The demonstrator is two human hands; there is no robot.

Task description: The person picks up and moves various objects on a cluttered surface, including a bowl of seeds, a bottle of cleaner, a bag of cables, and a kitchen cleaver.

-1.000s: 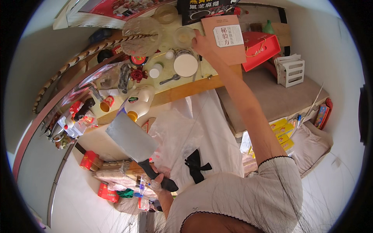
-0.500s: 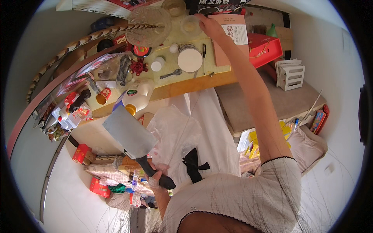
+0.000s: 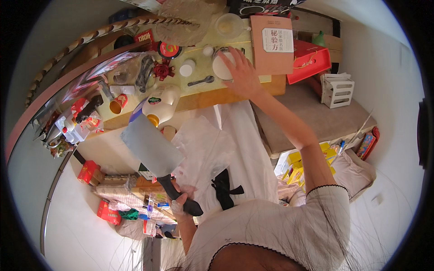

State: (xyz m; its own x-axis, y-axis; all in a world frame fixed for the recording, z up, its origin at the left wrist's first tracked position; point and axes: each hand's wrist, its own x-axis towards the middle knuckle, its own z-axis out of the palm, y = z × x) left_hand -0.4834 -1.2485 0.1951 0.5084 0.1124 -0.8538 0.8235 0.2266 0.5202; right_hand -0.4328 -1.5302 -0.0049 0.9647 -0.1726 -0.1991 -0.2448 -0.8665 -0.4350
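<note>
A cleaver (image 3: pixel 151 147) with a broad grey blade and black handle is held by my left hand (image 3: pixel 179 204), its fingers wrapped round the handle. The blade points up and left, below the table edge. A crumpled clear plastic bag (image 3: pixel 203 140) spreads beside the cleaver over my white skirt. My right hand (image 3: pixel 244 74) reaches onto the table with fingers spread over a round white lid (image 3: pixel 220 67), partly covering it. Whether the fingertips press on the lid, I cannot tell. A dark spoon (image 3: pixel 201 81) and a small white cap (image 3: pixel 187 67) lie left of it.
A glass mug (image 3: pixel 229 25) stands behind the lid, with a pink book (image 3: pixel 272 61) to its right. At the table's front edge is a white bottle with a yellow cap (image 3: pixel 161 105). A red box (image 3: pixel 311 61) and white rack (image 3: pixel 338 91) are at the right.
My right hand has left the glass mug and come nearer, down over the round white lid. The left hand still holds the cleaver in nearly the same place.
</note>
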